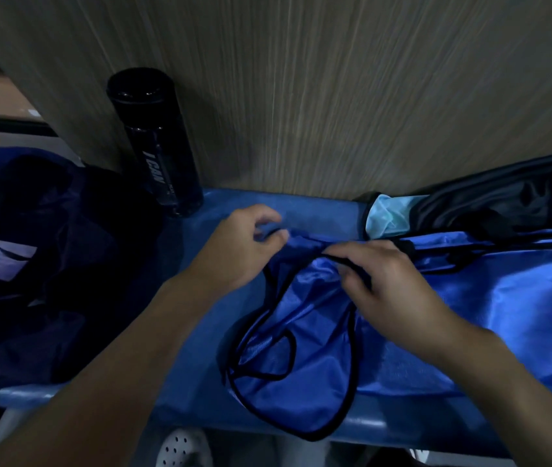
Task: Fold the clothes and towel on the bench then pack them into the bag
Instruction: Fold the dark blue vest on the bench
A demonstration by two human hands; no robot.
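the blue bench [318,210] runs along a wood-grain wall [335,96]. on it, from the left: dark heaped clothes [48,247], an upright black bottle [156,143] at the back, a blue garment [301,348] drooping over the front edge, and a black bag [503,203].

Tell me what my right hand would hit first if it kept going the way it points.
Likely the left hand, pinching the garment just ahead of the right hand; depth is hard to judge.

Blue black-trimmed garment [301,335], blue bench [197,382], black bottle [156,143], perhaps navy fabric [65,251]
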